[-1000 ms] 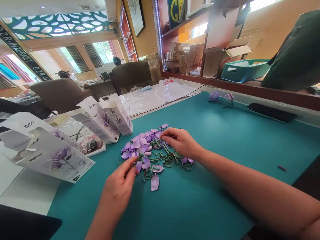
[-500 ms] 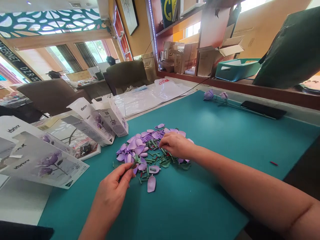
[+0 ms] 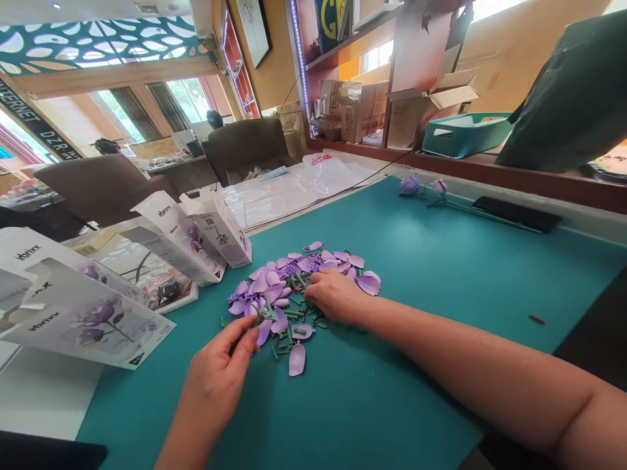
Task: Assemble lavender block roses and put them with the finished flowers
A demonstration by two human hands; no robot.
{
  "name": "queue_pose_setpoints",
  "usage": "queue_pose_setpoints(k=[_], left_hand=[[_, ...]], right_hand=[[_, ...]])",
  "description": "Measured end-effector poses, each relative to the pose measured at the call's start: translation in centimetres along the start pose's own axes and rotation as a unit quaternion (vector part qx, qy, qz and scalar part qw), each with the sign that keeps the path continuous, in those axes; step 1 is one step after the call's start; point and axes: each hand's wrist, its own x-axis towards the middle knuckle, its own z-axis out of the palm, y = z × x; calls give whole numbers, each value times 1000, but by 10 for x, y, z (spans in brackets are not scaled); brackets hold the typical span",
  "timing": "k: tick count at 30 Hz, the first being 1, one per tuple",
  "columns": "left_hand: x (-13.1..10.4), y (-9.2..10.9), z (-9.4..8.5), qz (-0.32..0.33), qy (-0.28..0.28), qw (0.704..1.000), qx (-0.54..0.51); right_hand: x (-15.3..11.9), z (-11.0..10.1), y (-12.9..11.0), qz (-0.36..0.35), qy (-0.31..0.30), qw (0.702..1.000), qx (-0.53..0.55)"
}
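Between the thumb and fingers of my left hand (image 3: pixel 223 369) is a green flower-stem piece (image 3: pixel 265 312) with a pointed, leafy top. My right hand (image 3: pixel 337 295) reaches into the pile with its fingers bent down among small green pieces; whether they grip one is hidden. The pile holds purple plastic petals (image 3: pixel 268 281), short green tubes (image 3: pixel 295 313) and a few small red pieces. One light purple petal (image 3: pixel 296 360) lies at the near edge of the pile. At the right edge of the pile is another purple petal (image 3: pixel 369 283).
Opened white boxes (image 3: pixel 98 320) with rose pictures stand at the left. On the green mat (image 3: pixel 431 261), two purple roses (image 3: pixel 409 185) lie at the far side beside a dark phone-like slab (image 3: pixel 516 213). A red stick (image 3: pixel 537 319) lies at the right.
My right hand has shifted slightly left and nearer within the pile, uncovering petals at its right edge. My left hand has moved slightly left, still holding the green stem piece.
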Motion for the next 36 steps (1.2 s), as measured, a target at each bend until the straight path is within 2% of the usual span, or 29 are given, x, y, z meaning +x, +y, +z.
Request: queue_pose_setpoints(k=[9, 17, 22, 29, 32, 36], left_hand=[[1, 5, 5, 18, 23, 1000, 7], [0, 8, 6, 31, 21, 999, -16], [0, 6, 10, 42, 7, 999, -14], [-2, 7, 8, 64, 23, 998, -7], [-4, 7, 8, 69, 19, 997, -6], [-6, 8, 8, 86, 25, 996, -21]], right_hand=[[11, 9, 0, -5, 6, 998, -58], [12, 8, -9, -4, 27, 999, -40], [23, 3, -21, -13, 1, 998, -54], [47, -6, -37, 23, -58, 995, -73], [44, -10, -37, 27, -51, 997, -60], [24, -20, -33, 40, -11, 999, -8]])
